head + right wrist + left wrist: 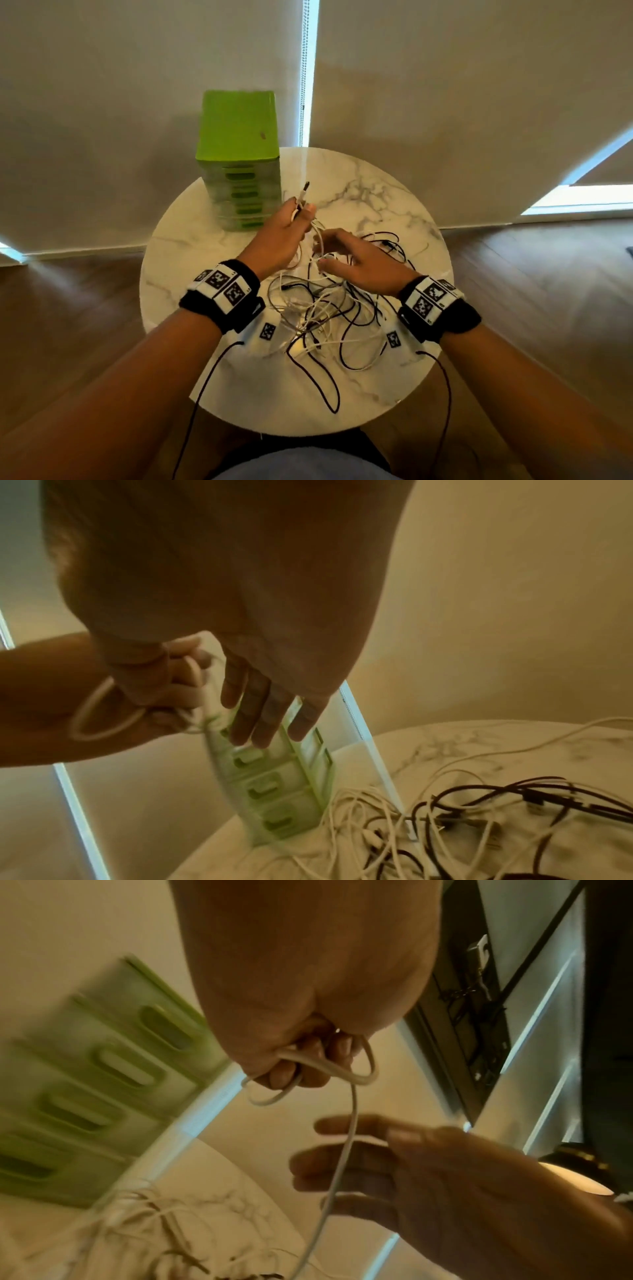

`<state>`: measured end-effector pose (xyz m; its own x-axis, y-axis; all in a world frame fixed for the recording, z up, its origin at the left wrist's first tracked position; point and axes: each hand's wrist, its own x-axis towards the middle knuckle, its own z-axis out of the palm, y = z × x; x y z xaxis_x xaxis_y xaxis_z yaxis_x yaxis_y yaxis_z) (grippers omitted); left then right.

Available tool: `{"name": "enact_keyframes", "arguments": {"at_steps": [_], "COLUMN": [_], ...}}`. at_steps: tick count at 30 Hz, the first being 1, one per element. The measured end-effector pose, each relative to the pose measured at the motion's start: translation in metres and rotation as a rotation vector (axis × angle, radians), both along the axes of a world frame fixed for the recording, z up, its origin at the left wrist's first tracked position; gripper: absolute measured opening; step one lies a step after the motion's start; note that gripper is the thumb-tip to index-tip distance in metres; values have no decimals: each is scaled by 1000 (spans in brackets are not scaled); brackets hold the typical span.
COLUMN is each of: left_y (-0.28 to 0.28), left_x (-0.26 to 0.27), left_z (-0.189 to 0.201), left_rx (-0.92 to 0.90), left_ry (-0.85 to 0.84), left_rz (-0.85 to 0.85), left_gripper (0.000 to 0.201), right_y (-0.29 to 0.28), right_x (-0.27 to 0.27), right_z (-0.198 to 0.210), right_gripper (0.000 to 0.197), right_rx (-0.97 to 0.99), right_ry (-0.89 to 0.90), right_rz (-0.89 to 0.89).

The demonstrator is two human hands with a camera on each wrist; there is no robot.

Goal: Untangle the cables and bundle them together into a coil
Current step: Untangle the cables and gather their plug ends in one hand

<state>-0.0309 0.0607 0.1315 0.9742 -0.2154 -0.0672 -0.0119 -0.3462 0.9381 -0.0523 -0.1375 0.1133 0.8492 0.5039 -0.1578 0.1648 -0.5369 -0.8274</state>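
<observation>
A tangle of white and black cables (329, 308) lies on the round marble table (239, 394). My left hand (287, 226) is raised over the table's far middle and grips small loops of one white cable (352, 1123), whose plug end (303, 195) sticks up past the fingers. From the hand this cable runs down into the tangle (445, 818). My right hand (346, 257) hovers just right of the left hand, its fingers (260, 718) straight and spread. The white cable passes in front of them, and no grip on it shows.
A green drawer unit (239, 154) stands at the table's far left edge, just behind my left hand. Pale roller blinds hang behind the table and wooden floor surrounds it. Thin black wrist-camera leads (205, 394) trail off the front edge.
</observation>
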Motion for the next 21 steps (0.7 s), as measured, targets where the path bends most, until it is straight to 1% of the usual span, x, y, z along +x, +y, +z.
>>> {"name": "enact_keyframes", "arguments": {"at_steps": [1, 2, 3, 4, 6, 7, 9, 11, 13, 15, 17, 19, 20, 21], "left_y": [-13, -23, -32, -42, -55, -59, -68, -78, -88, -99, -108, -118, -122, -126], "left_x": [-1, -1, -2, -3, -5, -5, -9, -14, -20, -26, -31, -37, -39, -42], "left_z": [3, 6, 10, 13, 20, 20, 17, 12, 7, 1, -7, -15, -20, -25], "left_rx": [-9, -16, -25, -27, -13, -10, -54, -108, -161, -188, -204, -212, -208, -200], "left_ry": [-14, -36, -62, -84, -131, -144, -132, -118, -110, -82, -16, 54, 68, 70], "left_rz": [-59, -108, -150, -189, -238, -258, -309, -330, -346, -378, -404, -429, -435, -437], "left_gripper": [37, 34, 29, 26, 28, 30, 30, 29, 29, 30, 29, 28, 28, 28], "right_y": [-2, -3, -7, -16, -42, -57, -91, -121, -148, -174, -191, -193, -184, -173], "right_x": [-9, -15, -20, -26, -33, -36, -49, -70, -93, -122, -150, -167, -167, -164], "right_z": [6, 12, 16, 19, 19, 18, 12, 1, -21, -58, -98, -123, -123, -120], "right_gripper": [36, 28, 22, 20, 23, 24, 27, 29, 32, 34, 33, 42, 49, 56], "right_rx": [11, 34, 48, 61, 60, 38, -61, -186, -248, -270, -381, -542, -568, -529], "right_ry": [-37, -92, -158, -210, -283, -300, -272, -223, -174, -63, 73, 112, 96, 61], "right_rz": [-27, -69, -140, -240, -424, -483, -550, -590, -628, -658, -619, -550, -528, -505]}}
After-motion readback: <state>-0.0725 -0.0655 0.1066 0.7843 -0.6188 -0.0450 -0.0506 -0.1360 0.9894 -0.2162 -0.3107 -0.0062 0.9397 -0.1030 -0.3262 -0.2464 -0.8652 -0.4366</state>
